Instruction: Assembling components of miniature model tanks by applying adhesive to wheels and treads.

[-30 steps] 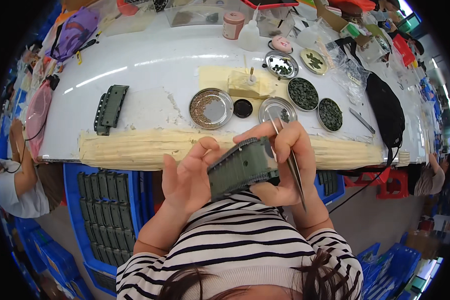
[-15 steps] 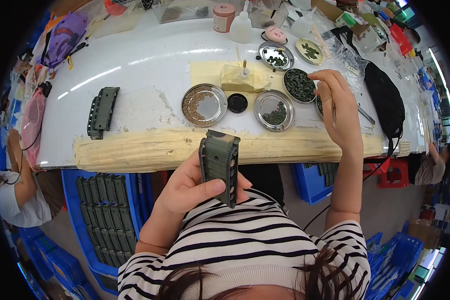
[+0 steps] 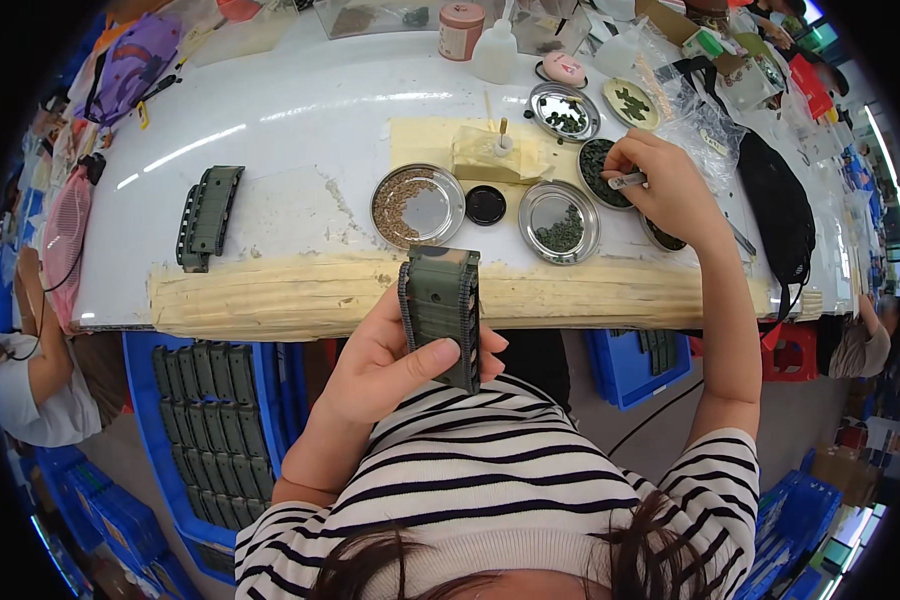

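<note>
My left hand [image 3: 395, 362] is closed round a green toy tank chassis [image 3: 440, 300] with black tracks, held upright just in front of the table edge. Its thumb lies across the flat underside. Over the dish of dark green pieces [image 3: 592, 165], my right hand [image 3: 670, 185] is closed, fingers pinched together. A short silvery metal tool [image 3: 627, 181] sticks out of that grip; its kind is not clear. Partly hidden beneath the right wrist is another dish of dark pieces [image 3: 662, 236]. Closer to the chassis stand a steel dish of small green parts [image 3: 560, 256] and one of small brown parts [image 3: 448, 222].
A second tank chassis [image 3: 210, 215] lies at the left. Behind the dishes stands a tape-wrapped block [image 3: 480, 155], with a black round lid [image 3: 485, 205] before it. A black bag [image 3: 775, 205] lies at the right. Blue crates [image 3: 155, 420] of chassis sit below the table.
My right hand has come down and left over the dark green pieces, its fingers closing from a spread pose; the silvery tool now shows. The chassis has shifted only slightly.
</note>
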A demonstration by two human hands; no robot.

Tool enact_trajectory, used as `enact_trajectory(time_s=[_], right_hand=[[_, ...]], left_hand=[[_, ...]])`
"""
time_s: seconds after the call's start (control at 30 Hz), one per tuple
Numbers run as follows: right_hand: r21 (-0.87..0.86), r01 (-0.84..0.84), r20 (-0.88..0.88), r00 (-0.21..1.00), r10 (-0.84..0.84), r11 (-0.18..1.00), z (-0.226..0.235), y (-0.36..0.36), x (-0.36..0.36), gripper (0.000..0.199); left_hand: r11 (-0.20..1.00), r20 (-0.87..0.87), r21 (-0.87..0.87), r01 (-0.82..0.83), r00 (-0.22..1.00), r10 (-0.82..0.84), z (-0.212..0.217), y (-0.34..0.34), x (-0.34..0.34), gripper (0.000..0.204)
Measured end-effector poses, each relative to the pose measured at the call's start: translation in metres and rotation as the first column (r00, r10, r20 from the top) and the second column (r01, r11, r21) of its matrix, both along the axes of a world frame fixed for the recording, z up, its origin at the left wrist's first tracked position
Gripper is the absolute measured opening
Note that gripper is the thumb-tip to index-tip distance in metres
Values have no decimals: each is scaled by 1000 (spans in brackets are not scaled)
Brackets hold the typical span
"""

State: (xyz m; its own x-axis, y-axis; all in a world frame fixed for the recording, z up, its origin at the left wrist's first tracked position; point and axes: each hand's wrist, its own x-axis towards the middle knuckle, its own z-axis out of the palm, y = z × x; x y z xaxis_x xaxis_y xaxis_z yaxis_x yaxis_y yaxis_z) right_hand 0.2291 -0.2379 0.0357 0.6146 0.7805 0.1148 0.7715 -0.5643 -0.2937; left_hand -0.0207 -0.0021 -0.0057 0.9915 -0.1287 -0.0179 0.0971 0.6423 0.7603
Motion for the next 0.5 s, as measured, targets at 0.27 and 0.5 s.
enact_trajectory(time_s=[0.27,0.5], right_hand=[[75,1,-67,998,4,997,-5,-6,2,13],[153,51,-101,994,-36,987,1,-6,1,12]], left_hand=[[1000,13,2,-20,1000,20,-3,0,1,40],[999,22,21,-30,999,29,-4,0,1,41]])
